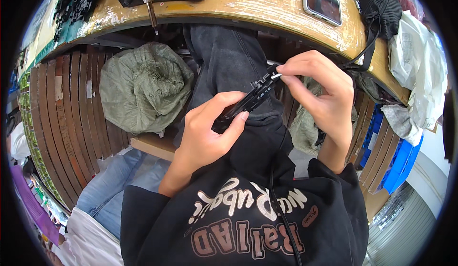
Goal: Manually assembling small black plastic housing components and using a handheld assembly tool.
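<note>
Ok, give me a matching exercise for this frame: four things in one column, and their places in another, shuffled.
Things:
1. phone
2. green sack
3. black part
4. blue crate

Places:
A. held between both hands, above the lap
B. under the bench, at left
C. on the wooden bench top, upper right
D. low at right, under the bench edge

Pairs: 1-C, 2-B, 3-A, 4-D. The left hand holds the part's lower end; the right hand pinches its upper tip.
</note>
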A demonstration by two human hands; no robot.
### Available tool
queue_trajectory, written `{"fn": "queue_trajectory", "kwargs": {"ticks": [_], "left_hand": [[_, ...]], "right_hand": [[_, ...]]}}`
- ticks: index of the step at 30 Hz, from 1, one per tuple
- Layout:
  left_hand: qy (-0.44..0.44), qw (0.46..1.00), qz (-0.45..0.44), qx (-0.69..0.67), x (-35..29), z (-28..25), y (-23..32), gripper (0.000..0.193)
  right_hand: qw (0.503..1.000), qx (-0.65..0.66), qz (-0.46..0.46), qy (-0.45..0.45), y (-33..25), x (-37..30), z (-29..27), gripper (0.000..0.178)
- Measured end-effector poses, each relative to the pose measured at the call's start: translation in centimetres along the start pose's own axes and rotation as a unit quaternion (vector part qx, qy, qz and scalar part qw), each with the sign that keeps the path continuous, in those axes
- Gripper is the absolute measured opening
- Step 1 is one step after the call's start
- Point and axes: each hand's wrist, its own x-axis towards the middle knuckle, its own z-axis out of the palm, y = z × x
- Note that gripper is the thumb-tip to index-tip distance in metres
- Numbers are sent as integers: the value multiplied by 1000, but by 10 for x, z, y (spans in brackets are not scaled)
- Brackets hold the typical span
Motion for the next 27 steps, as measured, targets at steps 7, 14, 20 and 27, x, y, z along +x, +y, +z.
{"fn": "queue_trajectory", "kwargs": {"ticks": [7,14,20,27], "left_hand": [[8,997,53,52,5,-1,-1,24],[8,996,58,63,13,-7,-3,25],[-9,992,92,89,21,-16,-16,26],[-42,989,96,107,26,-23,-19,27]], "right_hand": [[1000,-26,3,17,3,1,5,13],[997,28,21,69,10,3,18,14],[999,0,43,27,10,13,20,14],[989,35,141,-33,7,20,18,15]]}}
